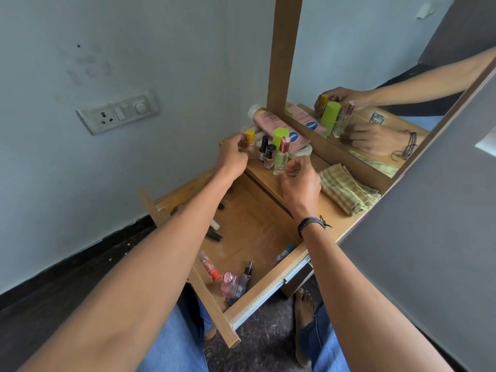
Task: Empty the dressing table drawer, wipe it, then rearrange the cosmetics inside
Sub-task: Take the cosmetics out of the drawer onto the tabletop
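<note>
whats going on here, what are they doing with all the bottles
A person is emptying the open drawer onto the table top. The left hand holds a yellow-capped bottle, the right hand a tall clear bottle, among cosmetics already standing there. A pink bottle and other items still lie in the drawer. A folded cloth lies by the mirror.

The drawer (255,221) is bare wood across its middle floor and open from above. Small tubes (214,235) lie along its left wall. A pink bottle (229,284) and dark vials (245,277) fill its near corner. Behind the drawer, upright bottles crowd the left of the surface (332,214), the yellow-capped bottle (250,145) outermost. A folded cloth (346,191) covers the right. The mirror post (284,55) rises behind the bottles.
</note>
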A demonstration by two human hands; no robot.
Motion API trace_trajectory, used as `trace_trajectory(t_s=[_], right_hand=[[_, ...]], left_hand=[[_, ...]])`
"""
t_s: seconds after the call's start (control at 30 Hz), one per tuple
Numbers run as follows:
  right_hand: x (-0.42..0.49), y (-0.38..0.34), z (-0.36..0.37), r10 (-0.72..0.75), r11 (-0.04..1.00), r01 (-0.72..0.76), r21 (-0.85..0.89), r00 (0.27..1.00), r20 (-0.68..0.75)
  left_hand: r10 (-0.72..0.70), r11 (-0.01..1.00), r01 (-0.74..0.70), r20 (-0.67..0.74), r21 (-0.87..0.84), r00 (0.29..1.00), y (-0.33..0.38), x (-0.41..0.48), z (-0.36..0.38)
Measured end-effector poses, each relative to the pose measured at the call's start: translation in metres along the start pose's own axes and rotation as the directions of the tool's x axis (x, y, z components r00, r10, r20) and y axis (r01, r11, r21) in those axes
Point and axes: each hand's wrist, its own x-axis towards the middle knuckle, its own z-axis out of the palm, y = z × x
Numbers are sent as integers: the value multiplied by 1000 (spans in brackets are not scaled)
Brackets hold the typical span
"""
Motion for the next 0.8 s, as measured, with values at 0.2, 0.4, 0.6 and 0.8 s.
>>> trace_trajectory(t_s=[0.2,0.4,0.6,0.8], right_hand=[[0,1,1,-10,1000,10,-9,1000,-9],[0,0,1,-12,1000,12,-4,1000,-6],[0,1,1,-18,1000,18,-11,1000,-9],[0,0,1,-14,1000,14,-2,1000,-5]], left_hand=[[-10,1000,11,22,-19,1000,-2,4,6],[-5,1000,5,38,11,999,-2,5,7],[-34,996,38,46,-82,998,-2,1,4],[-55,979,43,-58,-200,997,-7,-1,-10]])
